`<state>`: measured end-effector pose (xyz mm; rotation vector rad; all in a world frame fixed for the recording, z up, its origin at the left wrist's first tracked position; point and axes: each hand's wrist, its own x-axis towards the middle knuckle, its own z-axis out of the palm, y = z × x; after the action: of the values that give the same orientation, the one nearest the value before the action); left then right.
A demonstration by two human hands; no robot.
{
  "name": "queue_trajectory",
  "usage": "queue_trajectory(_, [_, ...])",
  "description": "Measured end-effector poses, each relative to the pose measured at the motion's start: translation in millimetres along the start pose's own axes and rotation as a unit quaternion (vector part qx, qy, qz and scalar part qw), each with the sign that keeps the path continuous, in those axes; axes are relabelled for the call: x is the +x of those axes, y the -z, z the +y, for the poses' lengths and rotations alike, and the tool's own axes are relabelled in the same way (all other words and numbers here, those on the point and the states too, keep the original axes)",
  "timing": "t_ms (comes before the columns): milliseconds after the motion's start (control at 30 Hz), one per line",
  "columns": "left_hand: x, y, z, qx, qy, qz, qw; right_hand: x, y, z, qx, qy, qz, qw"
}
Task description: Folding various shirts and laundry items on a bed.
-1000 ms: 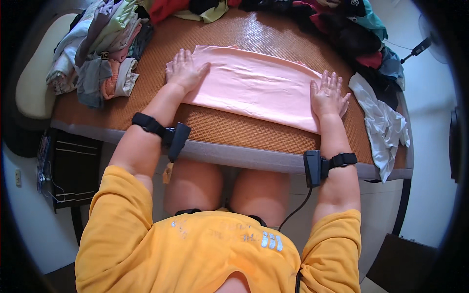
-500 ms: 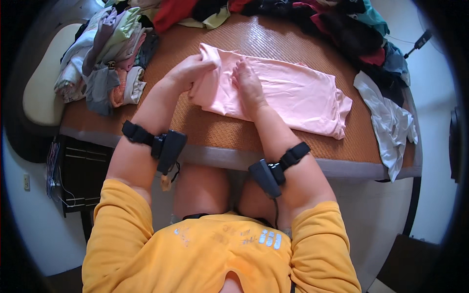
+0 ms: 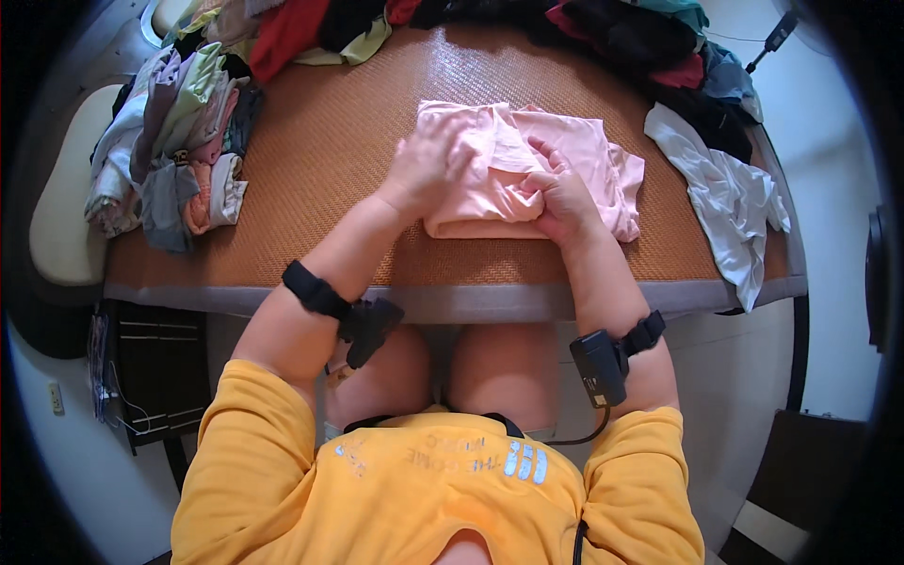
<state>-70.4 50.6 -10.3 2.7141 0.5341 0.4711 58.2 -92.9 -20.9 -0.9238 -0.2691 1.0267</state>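
Observation:
A pink shirt point(image 3: 565, 132) lies partly folded on the woven orange-brown mat point(image 3: 330, 169), with its left end turned over onto the middle. My left hand point(image 3: 424, 169) rests at the fold's left edge, fingers spread over the cloth and a little blurred. At the turned-over edge, my right hand point(image 3: 568, 196) pinches the fabric between thumb and fingers. The shirt's right end, with what looks like a sleeve, sticks out beyond my right hand.
Folded clothes point(image 3: 179, 132) are stacked at the left, beside a cream cushion point(image 3: 71, 198). Loose dark and coloured clothes point(image 3: 640, 47) heap along the far edge. A crumpled white garment point(image 3: 720, 198) hangs over the mat's right front edge. A dark cabinet point(image 3: 155, 367) stands below left.
The shirt's left end has been folded over to the right. My right hand moved right and now pinches the cloth; my left hand let go of the end and moved right onto the fold.

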Motion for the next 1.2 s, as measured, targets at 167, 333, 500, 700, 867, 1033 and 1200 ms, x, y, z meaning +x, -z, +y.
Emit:
queue_trajectory(167, [-19.0, -12.8, 11.6, 0.151, 0.032, -0.149, 0.977, -5.1, 2.4, 2.5, -0.366, 0.135, 0.016, 0.920])
queue_trajectory(333, [-17.2, -4.9, 18.8, 0.181, 0.021, -0.187, 0.965, 20.5, 16.1, -13.2, -0.669, 0.296, 0.200, 0.651])
queue_trajectory(500, [-17.7, -2.4, 25.5, 0.179, 0.014, -0.185, 0.966, 16.9, -6.9, -8.2, -0.603, 0.528, 0.163, 0.576])
queue_trajectory(700, [-18.6, -6.2, 0.0, 0.167, 0.051, -0.198, 0.965, 28.0, -33.2, 35.4, -0.837, 0.184, 0.059, 0.512])
queue_trajectory(867, [-5.8, 16.0, -7.6, 0.182, 0.094, -0.165, 0.965, 24.0, -4.0, -7.9, -0.884, 0.024, 0.189, 0.427])
queue_trajectory(1033, [23.7, -13.2, 2.0, 0.200, 0.031, -0.083, 0.976, 18.5, -19.8, 11.5, -0.867, 0.065, 0.037, 0.493])
queue_trajectory(1200, [34.5, -22.1, -23.3, 0.126, 0.158, -0.063, 0.977, 10.5, 15.0, -16.4, -0.895, 0.053, 0.149, 0.416])
